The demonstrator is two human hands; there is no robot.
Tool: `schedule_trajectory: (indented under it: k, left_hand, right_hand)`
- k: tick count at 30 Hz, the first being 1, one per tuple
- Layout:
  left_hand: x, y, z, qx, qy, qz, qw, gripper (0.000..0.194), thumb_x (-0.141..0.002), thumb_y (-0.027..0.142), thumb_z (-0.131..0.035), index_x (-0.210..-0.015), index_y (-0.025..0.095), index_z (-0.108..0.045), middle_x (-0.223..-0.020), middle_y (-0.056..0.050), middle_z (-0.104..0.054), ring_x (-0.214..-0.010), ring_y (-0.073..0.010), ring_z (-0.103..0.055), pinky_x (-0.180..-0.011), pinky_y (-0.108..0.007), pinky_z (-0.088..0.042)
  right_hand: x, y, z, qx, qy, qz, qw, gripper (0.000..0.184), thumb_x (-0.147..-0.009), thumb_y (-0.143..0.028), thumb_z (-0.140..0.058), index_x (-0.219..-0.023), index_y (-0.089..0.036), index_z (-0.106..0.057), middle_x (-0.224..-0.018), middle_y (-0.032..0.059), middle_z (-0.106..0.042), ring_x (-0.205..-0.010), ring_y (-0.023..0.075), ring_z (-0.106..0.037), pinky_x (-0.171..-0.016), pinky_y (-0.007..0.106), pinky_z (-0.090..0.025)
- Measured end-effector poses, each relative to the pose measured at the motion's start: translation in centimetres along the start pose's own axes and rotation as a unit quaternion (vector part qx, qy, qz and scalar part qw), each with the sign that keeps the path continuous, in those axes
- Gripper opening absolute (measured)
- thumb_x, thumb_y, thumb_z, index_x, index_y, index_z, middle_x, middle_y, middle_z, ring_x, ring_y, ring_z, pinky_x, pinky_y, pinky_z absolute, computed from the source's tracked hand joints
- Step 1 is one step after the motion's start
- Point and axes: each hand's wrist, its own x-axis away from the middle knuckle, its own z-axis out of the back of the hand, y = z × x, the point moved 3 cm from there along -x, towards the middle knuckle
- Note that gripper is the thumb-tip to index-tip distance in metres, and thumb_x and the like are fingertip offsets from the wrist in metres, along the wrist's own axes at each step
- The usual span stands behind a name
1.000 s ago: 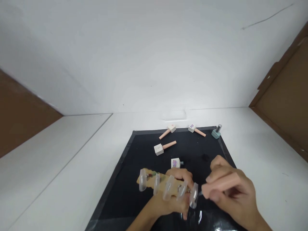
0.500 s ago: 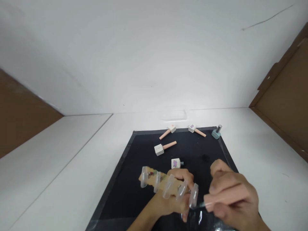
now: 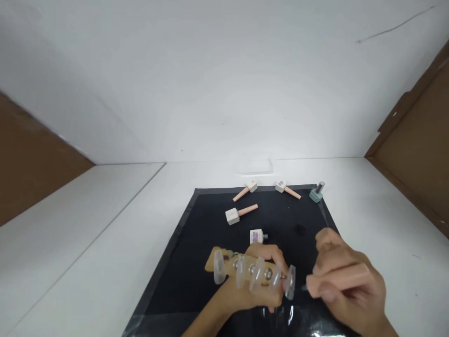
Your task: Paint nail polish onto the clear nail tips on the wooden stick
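"In the head view, what has changed in your hands?"

"Half a second ago my thin dark brush (image 3: pixel 304 288) met the rightmost clear plastic nail tip (image 3: pixel 290 282); now it's just right of it, apart. The yellowish flat holder (image 3: pixel 247 264) has shifted rightward, and more silver studs (image 3: pixel 268 274) show."

"And your grip?"

"My right hand (image 3: pixel 368 297) pinches the pale-pink tapered cap (image 3: pixel 342 279) between thumb and fingers; my left hand (image 3: pixel 257 297) is wrapped round the holder, above the black mat (image 3: pixel 210 215)."

"Pointing where?"

"The cap lies nearly level, brush end left, far end slightly raised. The holder slants from upper left to lower right, nail tips crosswise."
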Motion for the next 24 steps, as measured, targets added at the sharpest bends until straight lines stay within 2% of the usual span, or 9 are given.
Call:
schedule_trajectory:
  k: [3,5,9,13,17,19,22,24]
  left_hand:
    - [0.1,-0.3,0.2,-0.013,0.011,0.013,1.000,0.037,-0.052,0.035,-0.085,-0.059,0.017,-0.053,-0.055,0.000,-0.057,-0.049,-0.0114,-0.053,-0.044,-0.021,-0.041]
    - [0.0,-0.6,0.3,-0.032,0.017,0.013,0.999,0.033,-0.054,0.035,-0.082,-0.060,0.017,-0.055,-0.055,0.001,-0.057,-0.049,-0.0112,-0.052,-0.046,-0.021,-0.041]
    - [0.1,-0.8,0.6,-0.137,0.044,-0.042,0.989,0.021,-0.059,0.026,-0.074,-0.055,0.017,-0.054,-0.050,0.005,-0.051,-0.045,-0.0075,-0.042,-0.048,-0.020,-0.034]
    - [0.3,-0.9,1.0,-0.207,0.073,-0.065,0.973,0.018,-0.061,0.025,-0.071,-0.055,0.017,-0.055,-0.050,0.005,-0.049,-0.047,-0.0073,-0.039,-0.050,-0.021,-0.031]
    - [0.3,-0.8,0.8,-0.192,0.050,-0.068,0.978,0.023,-0.061,0.029,-0.073,-0.054,0.017,-0.054,-0.049,0.006,-0.048,-0.045,-0.0065,-0.038,-0.049,-0.021,-0.031]
    - [0.2,-0.7,0.7,-0.169,0.047,-0.066,0.982,0.025,-0.060,0.029,-0.075,-0.055,0.017,-0.054,-0.050,0.005,-0.048,-0.046,-0.0070,-0.041,-0.049,-0.021,-0.032]
    - [0.1,-1.0,0.4,-0.071,0.017,-0.028,0.997,0.032,-0.057,0.035,-0.080,-0.058,0.017,-0.054,-0.051,0.004,-0.051,-0.044,-0.0076,-0.044,-0.043,-0.020,-0.034]
    - [0.1,-1.2,0.2,-0.004,0.009,-0.002,1.000,0.038,-0.052,0.036,-0.084,-0.059,0.017,-0.052,-0.052,0.003,-0.052,-0.042,-0.0076,-0.046,-0.039,-0.019,-0.035]
  right_hand:
    - [0.0,0.1,0.0,0.005,-0.015,-0.002,1.000,0.024,-0.093,-0.022,-0.057,-0.068,-0.021,-0.058,-0.053,-0.0014,-0.066,-0.045,0.0114,-0.051,-0.049,0.029,-0.044]
    - [0.0,0.1,0.2,0.022,-0.012,-0.007,1.000,0.023,-0.091,-0.019,-0.058,-0.069,-0.021,-0.057,-0.054,-0.0018,-0.066,-0.046,0.0109,-0.052,-0.051,0.029,-0.046]
    - [0.0,0.1,0.0,0.026,-0.061,0.022,0.998,0.025,-0.090,-0.019,-0.058,-0.066,-0.020,-0.057,-0.052,-0.0027,-0.066,-0.045,0.0104,-0.051,-0.048,0.028,-0.044]
    - [-0.1,0.2,0.2,0.048,-0.032,0.008,0.998,0.019,-0.086,-0.011,-0.061,-0.070,-0.021,-0.057,-0.055,-0.0023,-0.067,-0.047,0.0112,-0.052,-0.049,0.029,-0.046]
    - [-0.1,0.0,0.1,0.030,-0.050,0.022,0.998,0.019,-0.084,-0.011,-0.063,-0.070,-0.022,-0.056,-0.054,-0.0041,-0.067,-0.045,0.0108,-0.051,-0.049,0.029,-0.045]
    - [0.1,0.1,0.2,0.046,-0.033,0.003,0.998,0.018,-0.084,-0.010,-0.063,-0.072,-0.023,-0.059,-0.056,-0.0031,-0.069,-0.047,0.0125,-0.053,-0.049,0.030,-0.045]
    - [0.3,0.2,0.1,0.037,0.000,-0.010,0.999,0.019,-0.087,-0.013,-0.061,-0.071,-0.023,-0.063,-0.057,-0.0012,-0.069,-0.048,0.0136,-0.055,-0.050,0.032,-0.046]
    - [0.4,0.1,-0.2,0.005,-0.010,-0.006,1.000,0.023,-0.090,-0.020,-0.060,-0.068,-0.022,-0.064,-0.055,-0.0009,-0.069,-0.045,0.0129,-0.054,-0.049,0.032,-0.045]
